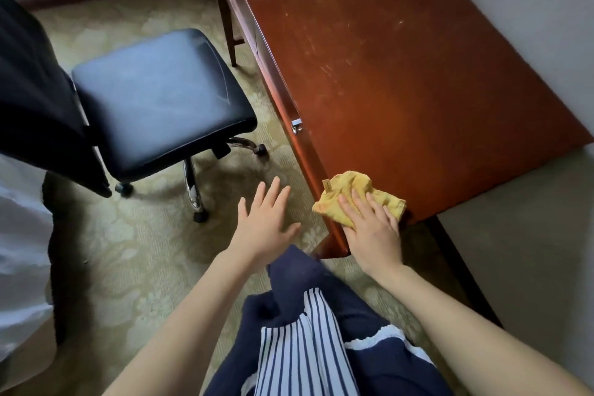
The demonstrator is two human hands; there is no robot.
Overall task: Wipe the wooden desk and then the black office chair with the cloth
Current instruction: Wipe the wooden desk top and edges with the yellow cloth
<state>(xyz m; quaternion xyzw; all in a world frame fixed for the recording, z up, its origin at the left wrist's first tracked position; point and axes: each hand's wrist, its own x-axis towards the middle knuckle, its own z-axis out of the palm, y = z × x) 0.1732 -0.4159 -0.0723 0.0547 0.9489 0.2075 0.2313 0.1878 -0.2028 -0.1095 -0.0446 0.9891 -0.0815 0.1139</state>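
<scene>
While my right hand (373, 231) presses the yellow cloth (348, 185) onto the near corner of the wooden tabletop (401, 74), its fingers (357, 202) lie straight and flat over the fabric. My left hand (266, 219) hovers above the carpet (128, 235), spread and holding nothing. To my left, the black office chair (157, 96) stands apart from the tabletop.
</scene>
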